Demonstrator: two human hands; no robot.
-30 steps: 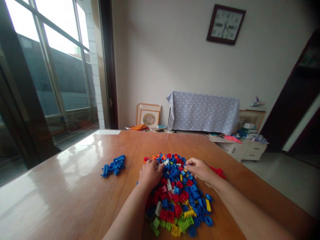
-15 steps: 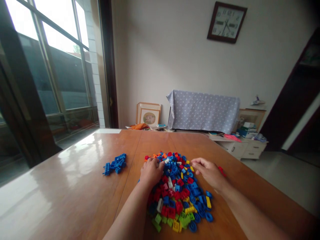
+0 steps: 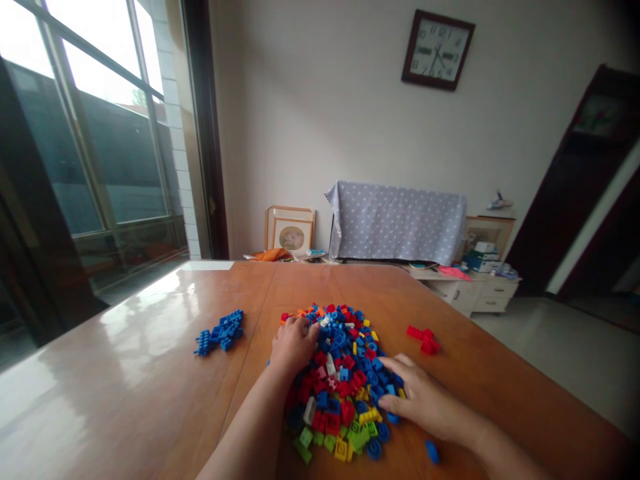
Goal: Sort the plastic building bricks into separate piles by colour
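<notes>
A heap of mixed toy bricks (image 3: 345, 380), mostly blue, red, yellow and green, lies on the wooden table (image 3: 165, 387). On the heap's upper left edge rests my left hand (image 3: 294, 343), fingers bent over the bricks; whatever is under its fingertips is hidden. My right hand (image 3: 413, 397) is at the heap's right side, thumb and fingers apart around blue bricks, holding none that I can see. A cluster of joined blue pieces (image 3: 220, 332) sits to the left. Joined red pieces (image 3: 424, 339) lie beyond my right hand.
One loose blue piece (image 3: 432, 452) lies below my right wrist. Past the table's far edge stand a cloth-covered object (image 3: 397, 223), a white cabinet (image 3: 495, 295) and a framed picture (image 3: 291, 237). A window is at the left.
My right hand has moved down and nearer along the heap's right side, its fingers now spread. The red pieces show fully. A blue piece now lies apart at the lower right. The view has shifted slightly.
</notes>
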